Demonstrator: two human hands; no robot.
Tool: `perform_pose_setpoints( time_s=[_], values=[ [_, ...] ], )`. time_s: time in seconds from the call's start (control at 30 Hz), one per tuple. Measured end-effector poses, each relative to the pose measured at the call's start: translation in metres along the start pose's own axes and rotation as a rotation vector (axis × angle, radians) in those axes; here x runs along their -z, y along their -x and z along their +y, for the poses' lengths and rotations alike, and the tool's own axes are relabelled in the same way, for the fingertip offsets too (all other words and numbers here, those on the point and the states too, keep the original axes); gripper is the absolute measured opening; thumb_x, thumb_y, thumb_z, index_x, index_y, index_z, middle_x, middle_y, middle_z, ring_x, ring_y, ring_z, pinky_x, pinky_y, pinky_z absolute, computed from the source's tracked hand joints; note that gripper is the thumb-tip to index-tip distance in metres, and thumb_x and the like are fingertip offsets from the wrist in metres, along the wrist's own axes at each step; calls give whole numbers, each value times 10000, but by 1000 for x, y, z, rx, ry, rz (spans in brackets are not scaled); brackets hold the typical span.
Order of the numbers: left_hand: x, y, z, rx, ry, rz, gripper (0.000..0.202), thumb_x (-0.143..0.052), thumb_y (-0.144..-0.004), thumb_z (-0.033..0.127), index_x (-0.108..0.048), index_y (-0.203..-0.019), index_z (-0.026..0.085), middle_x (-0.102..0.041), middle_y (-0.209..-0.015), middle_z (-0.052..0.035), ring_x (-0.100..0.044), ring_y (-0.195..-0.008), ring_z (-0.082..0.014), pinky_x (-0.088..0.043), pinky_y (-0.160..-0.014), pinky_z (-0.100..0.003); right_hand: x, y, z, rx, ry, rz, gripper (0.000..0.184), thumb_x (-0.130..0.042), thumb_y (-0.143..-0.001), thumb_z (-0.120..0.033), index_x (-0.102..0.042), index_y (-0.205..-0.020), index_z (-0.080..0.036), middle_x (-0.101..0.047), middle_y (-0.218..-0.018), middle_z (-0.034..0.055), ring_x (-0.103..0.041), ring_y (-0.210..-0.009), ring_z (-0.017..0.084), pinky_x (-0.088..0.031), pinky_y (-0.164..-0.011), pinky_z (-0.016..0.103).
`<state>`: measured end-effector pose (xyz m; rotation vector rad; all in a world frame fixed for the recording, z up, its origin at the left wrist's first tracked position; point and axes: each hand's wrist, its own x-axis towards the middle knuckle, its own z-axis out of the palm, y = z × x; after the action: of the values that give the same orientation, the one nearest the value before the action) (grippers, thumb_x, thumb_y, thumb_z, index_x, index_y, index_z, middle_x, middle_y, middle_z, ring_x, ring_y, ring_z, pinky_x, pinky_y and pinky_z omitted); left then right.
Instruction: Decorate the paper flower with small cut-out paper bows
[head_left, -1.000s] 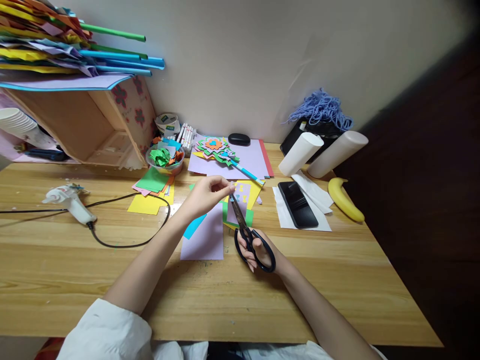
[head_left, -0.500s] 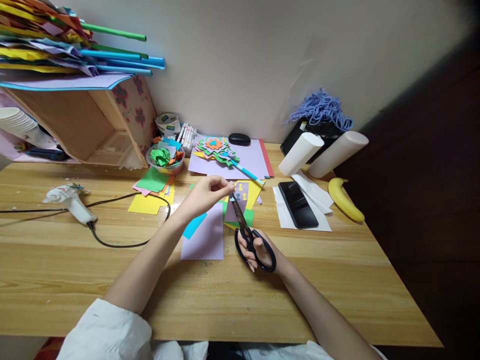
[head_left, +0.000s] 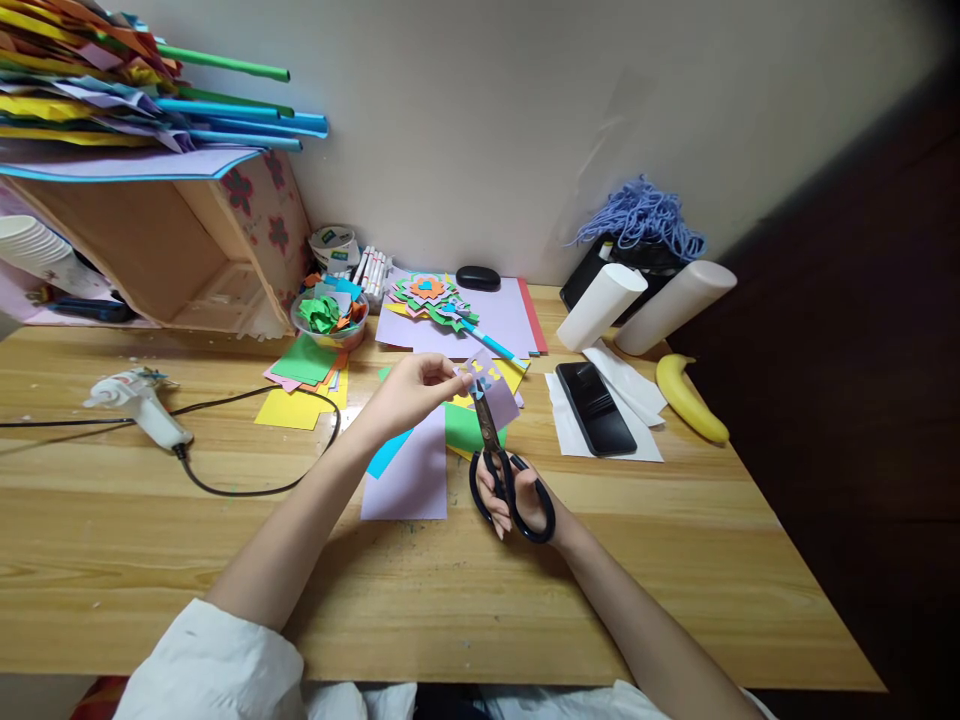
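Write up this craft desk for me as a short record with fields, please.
Left: left hand pinches a small lilac paper piece with cut-out shapes.
Right: right hand grips black scissors, blades at the paper piece.
Beneath: lilac sheet and green sheet on the wooden table.
Left side: hot glue gun with its cord.
Right side: black phone on white paper; banana.
Back: bowl of paper scraps; layered paper flower.
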<state>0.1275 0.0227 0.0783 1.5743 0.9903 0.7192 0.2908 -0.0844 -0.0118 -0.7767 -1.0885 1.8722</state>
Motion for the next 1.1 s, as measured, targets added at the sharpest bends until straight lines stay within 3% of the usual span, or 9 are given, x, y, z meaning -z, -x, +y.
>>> perform_pose_setpoints(
  time_s=[0.8,1.1],
  values=[
    [0,-1,-3,-3,26,27,291,-619,-708,424,-554,-709,141,-629,-750,-42,-593,-756,-163,-447,-717,-287,-9,2,-16,-47,56,57,645,-524,-496,-793,-396,-669,-184,-374,-424,-112,-328,-266,26,-370,-281,160],
    [2,0,0,-20,43,35,261,-628,-713,391,-576,-722,135,-612,-745,-32,-575,-741,-142,-442,-719,-272,-4,3,-10,-63,74,47,638,-531,-510,-785,-406,-675,-182,-387,-438,-104,-354,-274,38,-365,-275,166]
  ],
)
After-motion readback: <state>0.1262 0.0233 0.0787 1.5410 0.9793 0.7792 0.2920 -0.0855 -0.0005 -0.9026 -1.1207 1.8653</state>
